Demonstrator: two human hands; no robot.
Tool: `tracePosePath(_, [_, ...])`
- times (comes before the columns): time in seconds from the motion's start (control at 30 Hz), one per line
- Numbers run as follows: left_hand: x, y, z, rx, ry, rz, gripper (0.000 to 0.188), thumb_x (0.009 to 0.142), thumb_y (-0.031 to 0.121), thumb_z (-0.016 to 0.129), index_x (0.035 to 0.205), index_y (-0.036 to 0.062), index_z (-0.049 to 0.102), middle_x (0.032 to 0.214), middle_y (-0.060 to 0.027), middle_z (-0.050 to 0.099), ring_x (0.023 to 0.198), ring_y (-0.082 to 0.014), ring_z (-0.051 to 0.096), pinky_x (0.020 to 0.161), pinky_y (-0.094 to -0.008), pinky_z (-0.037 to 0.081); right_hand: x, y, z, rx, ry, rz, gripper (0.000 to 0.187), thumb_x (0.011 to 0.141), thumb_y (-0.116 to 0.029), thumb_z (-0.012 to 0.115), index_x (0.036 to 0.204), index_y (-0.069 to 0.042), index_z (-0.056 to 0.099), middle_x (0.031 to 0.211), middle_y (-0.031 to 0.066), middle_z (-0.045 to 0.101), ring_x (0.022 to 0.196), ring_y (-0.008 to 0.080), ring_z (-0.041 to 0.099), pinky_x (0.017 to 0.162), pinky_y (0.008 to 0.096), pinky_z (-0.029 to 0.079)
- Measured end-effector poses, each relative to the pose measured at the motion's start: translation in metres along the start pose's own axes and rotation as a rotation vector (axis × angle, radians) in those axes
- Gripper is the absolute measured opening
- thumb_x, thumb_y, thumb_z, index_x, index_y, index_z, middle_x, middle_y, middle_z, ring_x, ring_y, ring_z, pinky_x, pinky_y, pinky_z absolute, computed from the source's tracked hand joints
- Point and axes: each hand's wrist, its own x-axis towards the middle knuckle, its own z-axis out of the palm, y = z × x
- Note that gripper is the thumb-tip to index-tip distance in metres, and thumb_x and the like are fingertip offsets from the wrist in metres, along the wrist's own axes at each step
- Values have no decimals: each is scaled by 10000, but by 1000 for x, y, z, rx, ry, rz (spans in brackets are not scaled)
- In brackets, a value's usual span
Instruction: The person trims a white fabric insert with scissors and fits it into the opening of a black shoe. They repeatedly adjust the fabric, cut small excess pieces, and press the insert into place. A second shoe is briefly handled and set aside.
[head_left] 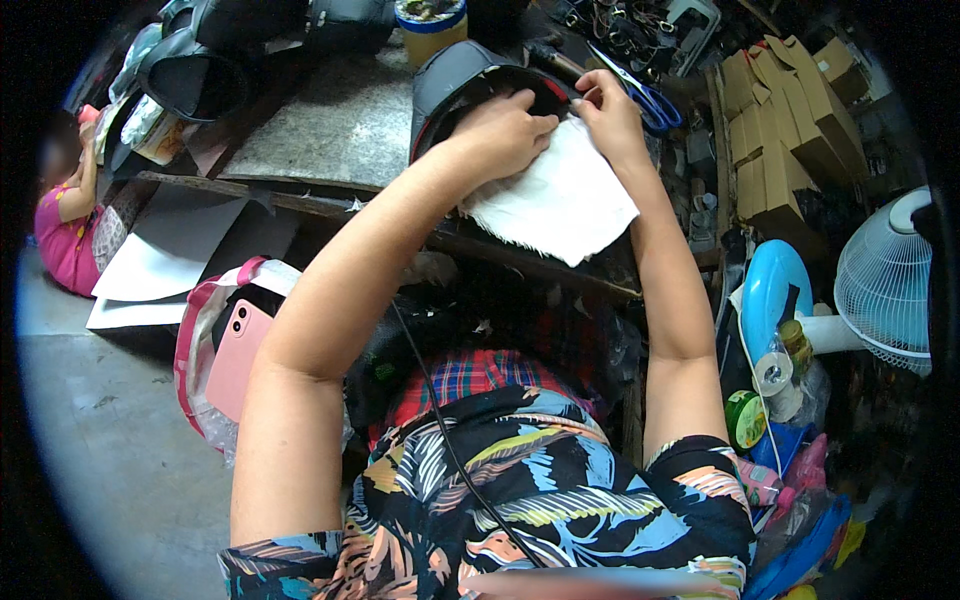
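Seated person in pink (70,235) at 9:30, well apart; white sheets (165,240) near 9, sticking out below the bench top, probably to keep them off the work surface; pink phone (235,365) at 8:30 standing in a pink-trimmed bag (190,340), likely to stay within reach; black hollow pieces (200,85) at 10, piled on the workbench (310,135), seemingly set aside; blue-rimmed tub (432,45) just before 12. Main thing, dark grey hollow piece (437,90), sits at 12 on the bench, mouth tipped toward the wearer, presumably so both hands get at its red-edged inside. Left hand (510,135) at 12, half curled over white cloth (570,200) in that mouth, looks like steadying it, cannot tell if anything is gripped; cloth spills past the bench edge toward 1. Right hand (610,115) at 1, thumb and finger nearly together where cloth meets rim, likely for fine control, cannot tell which is pinched. Blue-handled scissors (655,105) at 1:30, just beside it, handy; cardboard boxes (790,150) stacked at 2; white fan (885,280) at 3
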Motion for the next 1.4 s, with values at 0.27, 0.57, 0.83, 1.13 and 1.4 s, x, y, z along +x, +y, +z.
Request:
tracePosePath(0.27, [-3, 14, -17, -48, -75, -76, 217, 884, 246, 621, 1031, 134, 736, 1059, -159, 628, 988, -346, 620, 865, -445, 510, -8, -16, -27, 86, -293, -7, 281, 901, 22, 559, 1176, -22, 594, 979, 105, 710, 914, 155, 696, 837, 291, 536])
tracePosePath(0.57, [46, -64, -120, 406, 364, -146, 478, 869, 381, 657, 1238, 84, 588, 1254, -188, 568, 1216, -384, 488, 953, -467, 469, 87, -39, -35, 175, -71, -206, 361, 958, -101, 558, 1311, -21, 551, 1033, 103, 706, 998, 149, 648, 924, 285, 487])
tracePosePath(0.83, [48, -114, -89, 204, 246, -366, 661, 818, 523, 690, 1344, 145, 556, 1116, -216, 661, 1079, -376, 638, 941, -450, 514, 128, -78, 34, 310, -445, 55, 549, 915, 13, 554, 1441, -88, 434, 1149, 163, 669, 1047, 178, 642, 865, 280, 525])
tracePosePath(1.13, [46, -136, -106, -396, 309, -541, 867, 926, 523, 566, 1455, -99, 275, 1356, -269, 541, 1263, -356, 543, 1055, -383, 426, 140, -81, 43, 72, -497, -160, 511, 863, 16, 456, 1324, -158, 595, 1165, 158, 688, 1061, 234, 669, 920, 354, 520])
tracePosePath(1.4, [53, -129, -99, -433, 335, -514, 642, 892, 333, 698, 1318, -65, 429, 1119, -204, 658, 1052, -293, 659, 903, -384, 523, 150, -99, 57, -520, -419, -364, 336, 867, -165, 574, 1115, -323, 735, 1090, 78, 714, 1043, 260, 676, 918, 418, 516])
